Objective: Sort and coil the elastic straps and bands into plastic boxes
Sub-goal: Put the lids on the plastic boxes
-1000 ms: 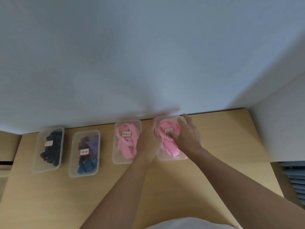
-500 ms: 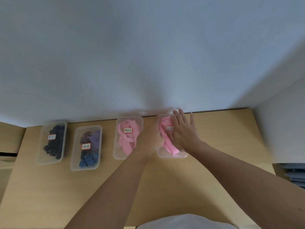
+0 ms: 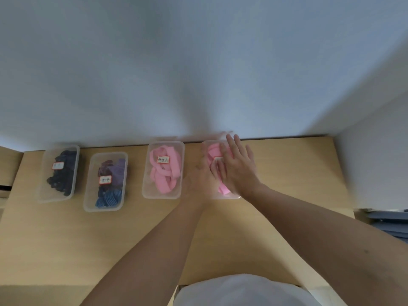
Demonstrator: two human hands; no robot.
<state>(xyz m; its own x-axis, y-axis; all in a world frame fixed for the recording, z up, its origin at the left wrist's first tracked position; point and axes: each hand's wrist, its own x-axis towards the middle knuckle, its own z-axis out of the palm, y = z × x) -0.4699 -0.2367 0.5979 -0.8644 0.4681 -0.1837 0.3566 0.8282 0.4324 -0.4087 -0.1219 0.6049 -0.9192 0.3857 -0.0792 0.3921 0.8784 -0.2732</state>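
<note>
**Both hands on the rightmost pink box**

The pink strap [image 3: 213, 152] lies in the rightmost box [image 3: 220, 196], a clear, round-cornered plastic tub at the end of a row of four along the foot of the wall [image 3: 198, 62]; the strap is a flat, soft, matte ribbon folded on itself, showing at the box's far end and again at its near end. Your right hand [image 3: 239, 166] lies palm down on top of it, fingers straight and slightly spread, covering most of the box; your left hand [image 3: 202, 175] sits at the box's left side, against the right hand, too blurred for me to tell whether its fingers grip.

To the left, the third box [image 3: 162, 196] holds looped pink straps [image 3: 165, 184]; the second box [image 3: 103, 209] holds purple, maroon and blue-striped bands [image 3: 110, 196]; the far-left box [image 3: 47, 195] holds dark navy bands [image 3: 61, 180]; each carries a small red-edged white label [image 3: 163, 160]; all stand on the pale wood surface [image 3: 66, 239].
</note>
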